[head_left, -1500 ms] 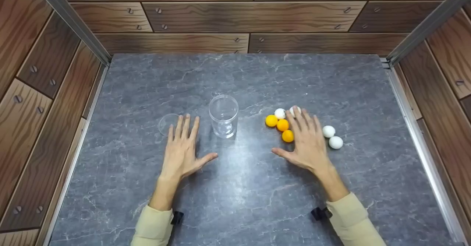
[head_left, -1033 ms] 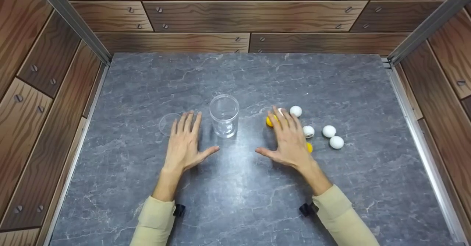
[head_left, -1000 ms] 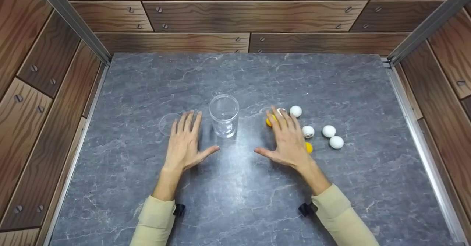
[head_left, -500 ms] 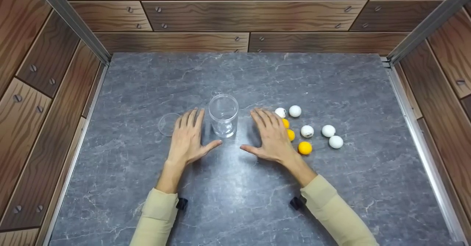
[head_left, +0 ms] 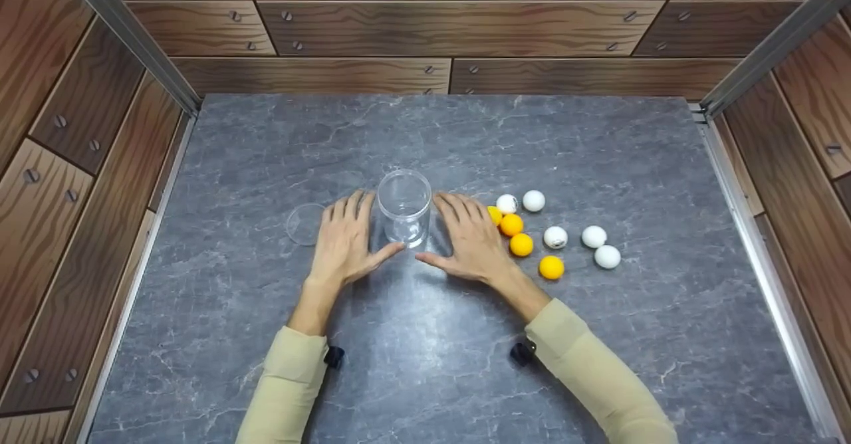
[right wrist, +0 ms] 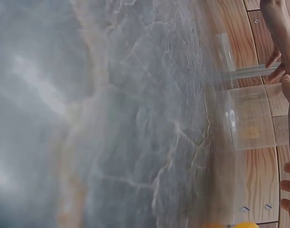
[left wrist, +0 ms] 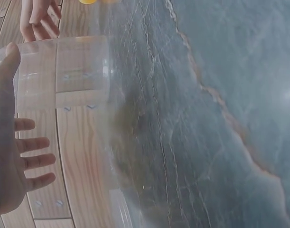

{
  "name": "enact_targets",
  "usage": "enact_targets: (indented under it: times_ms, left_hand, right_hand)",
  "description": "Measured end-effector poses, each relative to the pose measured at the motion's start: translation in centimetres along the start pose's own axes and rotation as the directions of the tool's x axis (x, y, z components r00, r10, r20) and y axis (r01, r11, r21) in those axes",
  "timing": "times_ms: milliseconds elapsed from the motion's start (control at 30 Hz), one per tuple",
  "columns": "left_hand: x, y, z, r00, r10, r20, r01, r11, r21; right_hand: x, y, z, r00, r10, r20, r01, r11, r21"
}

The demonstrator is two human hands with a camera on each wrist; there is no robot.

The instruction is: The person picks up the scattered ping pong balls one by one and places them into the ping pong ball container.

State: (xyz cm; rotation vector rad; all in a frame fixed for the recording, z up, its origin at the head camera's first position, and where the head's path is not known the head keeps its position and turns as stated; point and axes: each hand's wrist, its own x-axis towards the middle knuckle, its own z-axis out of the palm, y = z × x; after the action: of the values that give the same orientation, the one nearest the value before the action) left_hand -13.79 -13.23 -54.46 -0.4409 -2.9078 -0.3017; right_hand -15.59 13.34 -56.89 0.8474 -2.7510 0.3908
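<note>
A tall clear plastic jar (head_left: 405, 195) stands upright on the table, its open mouth facing up. My left hand (head_left: 344, 239) is just left of it, fingers extended and thumb pointing toward its base. Mirroring that on the other side is my right hand (head_left: 471, 241), also with fingers extended. The left wrist view shows the jar (left wrist: 64, 71) between the two hands, with a gap to the left fingers. Whether the right fingertips touch the jar is unclear. Neither hand holds anything. Orange balls (head_left: 521, 244) and white balls (head_left: 555, 237), like table tennis balls, lie beside my right hand, which partly covers one orange ball.
A thin clear round lid (head_left: 300, 226) lies flat left of my left hand, partly hidden by it. The grey marbled table (head_left: 425, 377) is bordered by wood-patterned walls (head_left: 459, 28) and metal rails (head_left: 764, 271).
My right hand has moved left from over the balls to the jar's right side, uncovering most of them. My left hand has shifted slightly right, closer to the jar. Jar and balls stay put.
</note>
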Motion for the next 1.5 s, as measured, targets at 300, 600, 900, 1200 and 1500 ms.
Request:
enact_targets:
  times_ms: [300, 600, 900, 1200, 1500]
  left_hand:
    - [0.6, -0.1, 0.4, 1.000, -0.001, 0.004, 0.001, 1.000, -0.009]
    - [1.0, 0.0, 0.6, 1.000, 0.009, 0.019, -0.008, 1.000, -0.005]
    - [1.4, 0.0, 0.9, 1.000, 0.026, 0.001, -0.026, 1.000, 0.002]
    - [1.3, 0.3, 1.0, 0.999, 0.045, -0.028, -0.045, 0.999, 0.001]
    - [0.9, 0.7, 1.1, 0.999, 0.045, -0.021, -0.045, 0.999, -0.007]
  right_hand:
    - [1.0, -0.1, 0.7, 1.000, 0.006, -0.012, -0.006, 1.000, 0.020]
    - [1.6, 0.1, 1.1, 1.000, 0.018, -0.004, -0.018, 0.999, 0.028]
    - [2.2, 0.2, 1.3, 1.000, -0.012, -0.022, 0.013, 1.000, 0.021]
    - [2.0, 0.2, 1.2, 0.999, -0.023, -0.031, 0.024, 0.999, 0.032]
    - [1.5, 0.2, 1.2, 0.999, -0.028, -0.033, 0.029, 0.999, 0.022]
